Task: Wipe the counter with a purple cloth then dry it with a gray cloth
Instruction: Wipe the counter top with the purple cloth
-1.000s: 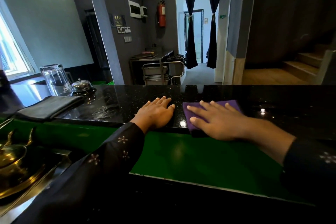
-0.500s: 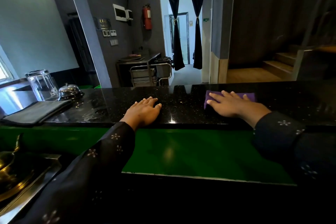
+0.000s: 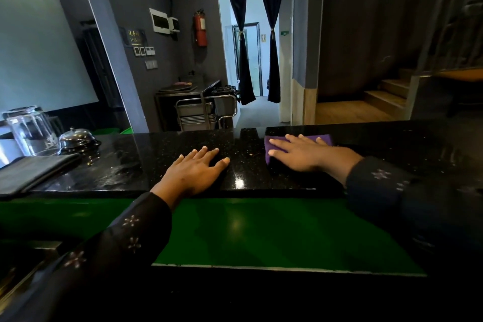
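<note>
Right hand lies flat, fingers straight and spread, pressing the purple cloth onto the glossy black speckled bench at its far right-of-centre stretch; the spread palm looks meant to keep the whole folded pad in contact with the stone while wiping. Left hand rests released and flat on bare bench near the front edge, holding nothing, apparently bracing the person leaning over the green lower ledge. Both dark sleeves carry small flower motifs.

Well apart at the left end, the folded gray cloth lies unused across the bench's corner, seemingly parked within reach for the drying pass, which has not yet begun. Just behind it stand an upturned glass jug and a metal service bell, obstacles that wiping toward that end would have to skirt. Wet-looking smears show on the stone between the left hand and the gray cloth. A doorway with tied curtains and a fire extinguisher fill the background.
</note>
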`<action>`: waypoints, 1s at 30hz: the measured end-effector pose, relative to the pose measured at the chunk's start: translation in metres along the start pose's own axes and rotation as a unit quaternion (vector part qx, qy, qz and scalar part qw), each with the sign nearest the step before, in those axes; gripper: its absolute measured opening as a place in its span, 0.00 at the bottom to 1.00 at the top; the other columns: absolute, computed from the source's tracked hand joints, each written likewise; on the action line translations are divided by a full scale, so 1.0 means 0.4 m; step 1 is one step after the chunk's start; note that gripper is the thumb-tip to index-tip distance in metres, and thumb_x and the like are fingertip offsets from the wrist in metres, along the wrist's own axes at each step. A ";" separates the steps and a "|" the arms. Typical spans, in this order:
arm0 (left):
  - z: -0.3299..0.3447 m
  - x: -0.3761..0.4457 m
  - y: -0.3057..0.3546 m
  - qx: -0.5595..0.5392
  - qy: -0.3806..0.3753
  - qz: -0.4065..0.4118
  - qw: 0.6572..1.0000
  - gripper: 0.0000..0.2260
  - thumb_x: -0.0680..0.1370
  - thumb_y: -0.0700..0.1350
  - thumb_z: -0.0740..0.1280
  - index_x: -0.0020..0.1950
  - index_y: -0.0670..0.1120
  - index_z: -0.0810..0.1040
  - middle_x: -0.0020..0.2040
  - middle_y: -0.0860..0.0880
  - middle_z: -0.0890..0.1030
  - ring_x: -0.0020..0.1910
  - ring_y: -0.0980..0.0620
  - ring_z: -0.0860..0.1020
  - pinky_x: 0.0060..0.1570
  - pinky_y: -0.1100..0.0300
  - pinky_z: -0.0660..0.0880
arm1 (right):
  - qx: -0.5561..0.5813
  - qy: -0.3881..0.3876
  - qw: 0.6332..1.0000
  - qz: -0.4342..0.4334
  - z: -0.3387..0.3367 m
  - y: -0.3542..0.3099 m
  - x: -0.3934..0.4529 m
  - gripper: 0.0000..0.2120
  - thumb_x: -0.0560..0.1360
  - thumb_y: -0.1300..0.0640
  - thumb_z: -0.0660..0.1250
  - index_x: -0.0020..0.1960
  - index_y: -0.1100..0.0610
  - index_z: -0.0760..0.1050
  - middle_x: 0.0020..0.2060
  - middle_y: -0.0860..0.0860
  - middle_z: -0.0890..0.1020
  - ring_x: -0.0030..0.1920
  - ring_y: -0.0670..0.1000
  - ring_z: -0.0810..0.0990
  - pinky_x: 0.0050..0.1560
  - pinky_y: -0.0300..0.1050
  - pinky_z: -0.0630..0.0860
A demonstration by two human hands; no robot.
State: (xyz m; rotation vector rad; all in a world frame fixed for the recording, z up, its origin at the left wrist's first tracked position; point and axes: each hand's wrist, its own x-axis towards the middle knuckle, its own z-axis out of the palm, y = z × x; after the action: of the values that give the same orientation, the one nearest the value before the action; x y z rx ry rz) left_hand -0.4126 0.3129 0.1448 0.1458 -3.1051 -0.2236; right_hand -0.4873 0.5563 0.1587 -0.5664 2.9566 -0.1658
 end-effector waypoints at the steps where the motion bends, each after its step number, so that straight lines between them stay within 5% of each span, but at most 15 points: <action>1: 0.001 0.002 -0.002 -0.001 0.000 0.001 1.000 0.30 0.77 0.67 0.45 0.77 0.57 0.49 0.79 0.50 0.48 0.77 0.50 0.48 0.74 0.48 0.43 | 0.006 0.000 1.000 0.017 -0.005 -0.014 0.032 0.30 0.77 0.32 0.42 0.77 0.39 0.44 0.78 0.50 0.44 0.77 0.57 0.43 0.73 0.65 0.39; 8: -0.003 0.006 -0.003 0.005 -0.008 0.000 1.000 0.30 0.77 0.67 0.45 0.77 0.57 0.50 0.79 0.51 0.49 0.77 0.50 0.48 0.74 0.48 0.44 | 0.007 0.004 1.000 -0.009 0.007 -0.155 0.105 0.33 0.76 0.31 0.44 0.78 0.41 0.45 0.78 0.53 0.43 0.77 0.60 0.41 0.71 0.67 0.38; 11: -0.005 -0.002 -0.007 -0.003 -0.003 0.005 1.000 0.30 0.77 0.67 0.46 0.77 0.57 0.51 0.79 0.51 0.50 0.77 0.50 0.49 0.74 0.48 0.44 | 0.001 0.005 1.000 -0.028 0.003 -0.092 0.090 0.32 0.76 0.30 0.42 0.77 0.40 0.46 0.79 0.50 0.45 0.77 0.58 0.44 0.72 0.66 0.40; 18: -0.004 -0.002 -0.004 -0.002 0.007 0.001 1.000 0.30 0.77 0.67 0.46 0.77 0.56 0.51 0.79 0.50 0.50 0.77 0.50 0.49 0.73 0.47 0.44 | 0.022 0.014 0.992 0.123 -0.019 0.154 0.025 0.31 0.75 0.30 0.42 0.76 0.38 0.45 0.79 0.50 0.45 0.77 0.59 0.44 0.73 0.66 0.40; 30: -0.006 -0.017 0.007 -0.009 0.014 0.007 1.000 0.30 0.78 0.65 0.46 0.78 0.53 0.52 0.79 0.48 0.51 0.77 0.46 0.49 0.73 0.45 0.45 | 0.003 0.030 0.999 0.042 0.056 -0.137 -0.223 0.29 0.77 0.32 0.41 0.76 0.37 0.44 0.78 0.48 0.43 0.77 0.58 0.42 0.72 0.66 0.38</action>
State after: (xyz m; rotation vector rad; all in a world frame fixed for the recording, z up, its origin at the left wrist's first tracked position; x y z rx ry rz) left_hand -0.4059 0.3161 0.1476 0.1252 -3.0736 -0.2459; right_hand -0.3823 0.5373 0.1531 -0.4444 3.0306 -0.1863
